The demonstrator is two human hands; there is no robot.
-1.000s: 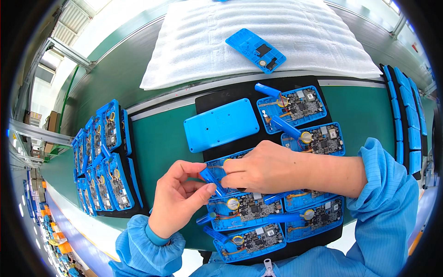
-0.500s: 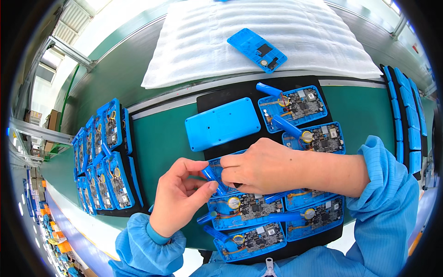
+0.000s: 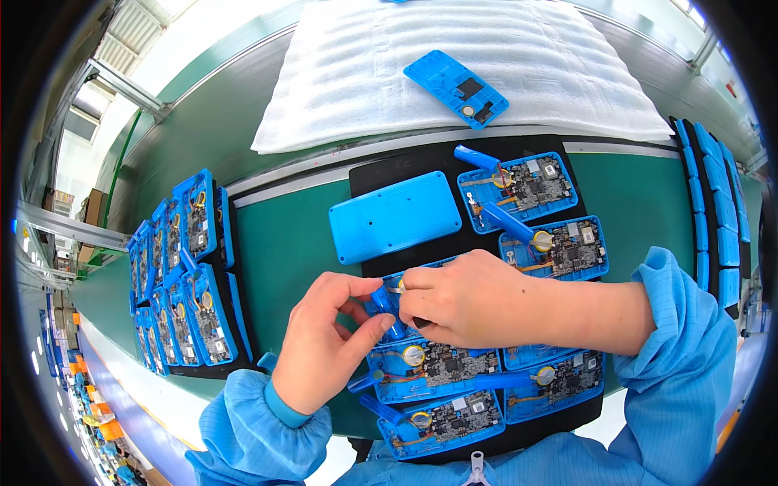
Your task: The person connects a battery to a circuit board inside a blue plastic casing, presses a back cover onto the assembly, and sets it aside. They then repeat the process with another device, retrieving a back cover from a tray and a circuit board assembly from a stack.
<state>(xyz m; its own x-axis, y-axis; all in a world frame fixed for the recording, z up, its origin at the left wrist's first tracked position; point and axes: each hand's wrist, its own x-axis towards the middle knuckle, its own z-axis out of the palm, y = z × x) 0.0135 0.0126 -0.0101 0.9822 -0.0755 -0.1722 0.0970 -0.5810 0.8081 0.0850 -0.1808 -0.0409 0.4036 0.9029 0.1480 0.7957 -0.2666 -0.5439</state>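
Note:
My left hand (image 3: pixel 328 344) pinches a blue cylindrical battery (image 3: pixel 384 301) between thumb and fingers, at the left end of an open blue housing half. Against it, my right hand (image 3: pixel 458 298) bends over the same housing with its fingers closed; whatever they hold is hidden beneath them. That housing is mostly covered by my hands. Just below lies another open housing with a circuit board (image 3: pixel 458 364) and a round yellow-rimmed cell (image 3: pixel 413 355). A similar housing with its board (image 3: pixel 454 423) is nearest to me.
A closed-side-up blue cover (image 3: pixel 395 217) and more open housings (image 3: pixel 519 190) lie on a black mat (image 3: pixel 361 174). Housings with boards stand in rows (image 3: pixel 182 275) at left; blue parts (image 3: pixel 717 190) stand at right. White foam sheeting (image 3: pixel 340 89) bears one blue cover (image 3: pixel 456 89).
Both hands have shifted slightly right over the housing. The battery in my left hand has moved right with it and stands a little steeper. A bit of yellow now shows beside my right fingertips.

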